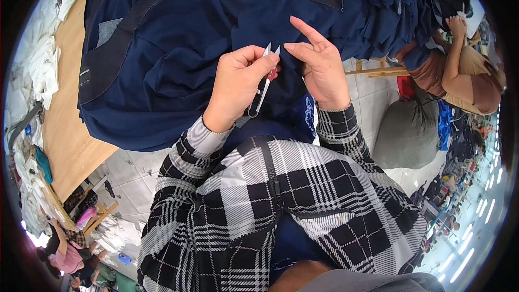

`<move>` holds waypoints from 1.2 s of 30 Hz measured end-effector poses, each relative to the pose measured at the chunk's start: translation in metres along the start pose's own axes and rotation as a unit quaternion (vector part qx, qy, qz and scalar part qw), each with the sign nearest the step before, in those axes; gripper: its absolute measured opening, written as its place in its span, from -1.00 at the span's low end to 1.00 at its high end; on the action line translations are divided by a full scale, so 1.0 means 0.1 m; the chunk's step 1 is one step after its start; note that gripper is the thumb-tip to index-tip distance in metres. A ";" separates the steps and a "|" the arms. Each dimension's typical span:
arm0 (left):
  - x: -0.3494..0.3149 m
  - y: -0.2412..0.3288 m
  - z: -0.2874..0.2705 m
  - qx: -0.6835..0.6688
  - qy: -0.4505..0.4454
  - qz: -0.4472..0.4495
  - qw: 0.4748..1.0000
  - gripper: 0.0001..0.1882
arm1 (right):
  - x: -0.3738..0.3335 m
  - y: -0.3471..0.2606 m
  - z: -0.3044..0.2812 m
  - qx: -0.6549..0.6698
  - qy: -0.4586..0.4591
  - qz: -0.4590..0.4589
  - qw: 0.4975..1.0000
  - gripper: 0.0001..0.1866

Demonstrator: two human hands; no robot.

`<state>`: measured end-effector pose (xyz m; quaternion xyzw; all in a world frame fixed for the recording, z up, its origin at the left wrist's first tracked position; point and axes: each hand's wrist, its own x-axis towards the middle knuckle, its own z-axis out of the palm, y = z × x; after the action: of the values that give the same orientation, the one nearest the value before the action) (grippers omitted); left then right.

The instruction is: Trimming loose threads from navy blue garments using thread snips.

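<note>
My left hand (235,84) is closed around a small pair of thread snips (264,95) with a red part near the middle. Their two pointed blades stick up past my thumb and forefinger, slightly apart. Close by on the right, my right hand (326,73) has its forefinger stretched out and its thumb pointing at the blade tips. I see nothing in its fingers, though the curled ones are partly hidden. Beneath both hands a large heap of dark navy garments (184,38) lies in loose folds, with a darker stitched band running across it.
A pale wooden tabletop (62,108) extends along the left, with white cloth (46,70) beyond it. On the right stand a wooden frame (378,69) and a bulging grey sack (408,135) on the tiled floor. Another person's arm (457,62) is at the far right; more people are at lower left.
</note>
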<state>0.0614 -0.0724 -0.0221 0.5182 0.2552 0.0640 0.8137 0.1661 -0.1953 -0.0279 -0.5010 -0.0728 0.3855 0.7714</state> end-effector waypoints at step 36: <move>-0.02 0.03 0.01 -0.074 0.024 0.000 0.997 -0.83 | -0.08 0.01 0.15 -0.057 0.007 -0.056 0.997 -0.35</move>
<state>0.0605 -0.0724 -0.0186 0.4548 0.2694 0.0954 0.8435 0.1522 -0.1895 -0.0194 -0.5420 -0.1176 0.3336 0.7623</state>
